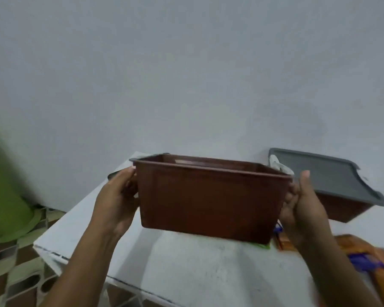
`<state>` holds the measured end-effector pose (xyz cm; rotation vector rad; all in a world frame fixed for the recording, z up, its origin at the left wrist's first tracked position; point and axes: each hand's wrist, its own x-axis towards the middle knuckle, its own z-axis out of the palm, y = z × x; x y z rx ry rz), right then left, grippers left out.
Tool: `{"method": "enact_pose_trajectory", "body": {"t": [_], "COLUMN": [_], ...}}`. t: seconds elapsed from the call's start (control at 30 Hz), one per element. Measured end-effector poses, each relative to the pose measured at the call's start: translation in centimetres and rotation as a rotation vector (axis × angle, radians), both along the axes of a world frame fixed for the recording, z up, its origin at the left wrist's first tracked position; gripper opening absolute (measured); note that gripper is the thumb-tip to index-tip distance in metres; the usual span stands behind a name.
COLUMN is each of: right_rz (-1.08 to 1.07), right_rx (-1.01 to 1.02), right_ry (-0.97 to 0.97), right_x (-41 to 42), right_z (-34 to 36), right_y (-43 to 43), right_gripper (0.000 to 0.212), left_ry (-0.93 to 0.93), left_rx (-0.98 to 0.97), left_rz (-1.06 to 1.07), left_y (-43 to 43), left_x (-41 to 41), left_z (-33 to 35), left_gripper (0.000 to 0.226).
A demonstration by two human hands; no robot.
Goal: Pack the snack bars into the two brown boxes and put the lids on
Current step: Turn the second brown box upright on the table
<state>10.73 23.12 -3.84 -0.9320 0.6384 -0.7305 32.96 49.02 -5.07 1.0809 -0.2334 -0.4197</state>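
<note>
A brown plastic box (208, 200) without a lid hangs above the white table (186, 269), tilted a little. My left hand (116, 200) grips its left end under the rim. My right hand (302, 209) grips the right end. A second brown box (341, 209) stands at the back right with a grey lid (333, 173) on top. Orange and blue snack bar wrappers (368, 260) lie at the table's right, partly hidden by my right arm. The inside of the held box is mostly hidden.
A grey wall (186, 74) rises right behind the table. A green object (7, 196) stands on the patterned floor (16, 273) to the left. The table's left edge (53, 255) is close to my left forearm.
</note>
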Motion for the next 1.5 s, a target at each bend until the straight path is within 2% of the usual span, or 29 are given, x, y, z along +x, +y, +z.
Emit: {"method": "enact_pose_trajectory", "body": {"t": [0.07, 0.13, 0.23, 0.33, 0.47, 0.57, 0.63, 0.77, 0.93, 1.1, 1.3, 1.4, 1.5], "right_rz": [0.029, -0.003, -0.017, -0.074, -0.139, -0.166, -0.158, -0.173, -0.147, -0.146, -0.229, -0.213, -0.231], "right_rx": [0.008, -0.029, -0.122, -0.285, -0.375, -0.405, -0.387, -0.357, -0.314, -0.264, -0.155, -0.222, -0.151], "right_ry": [0.104, 0.198, 0.330, 0.457, 0.563, 0.663, 0.624, 0.570, 0.637, 0.648, 0.647, 0.675, 0.634], "right_x": [-3.0, -6.1, -10.5, -14.0, -17.3, -18.7, -19.3, -19.2, -17.6, -16.3, -14.8, -14.5, -14.6], "right_z": [-0.1, -0.4, -1.0, -0.4, -2.0, -3.8, -4.3, -5.0, -7.6, -9.6, -10.4, -10.7, -11.2], "right_y": [0.2, 0.7, 0.9, 1.1, 0.2, -0.8, -1.0, -0.4, 0.3, 0.3, -0.4, -0.9, -0.9], "right_gripper": [0.067, 0.052, 0.041, 0.033, 0.035, 0.027, 0.019, 0.025, 0.034, 0.033, 0.037, 0.036, 0.038], "left_ry": [0.095, 0.174, 0.206, 0.202, 0.125, 0.053, 0.022, 0.065, 0.080, 0.069, 0.083, 0.119, 0.146], "left_rx": [-0.019, 0.004, 0.091, 0.227, 0.440, 0.551, 0.581, 0.604, 0.621, 0.655, 0.622, 0.572, 0.543], "left_rz": [-0.037, -0.075, -0.094, -0.060, -0.076, -0.095, -0.120, -0.154, -0.158, -0.182, -0.134, -0.152, -0.151], "left_y": [-1.1, -1.8, -2.6, -3.2, -4.1, -4.4, -4.5, -4.7, -4.5, -4.3, -6.0, -6.2, -6.1], "left_x": [-2.9, -5.8, -8.9, -11.3, -14.0, -15.2, -16.0, -16.6, -15.8, -14.3, -13.7, -13.6, -13.8], "left_z": [0.2, 0.2, -0.5, -0.8, -0.7, -0.9, -1.0, -1.4, -2.7, -4.6, -4.9, -5.3, -5.5], "left_gripper": [0.032, 0.042, 0.041, 0.015, 0.017, 0.022, 0.027, 0.032, 0.032, 0.035, 0.027, 0.027, 0.025]}}
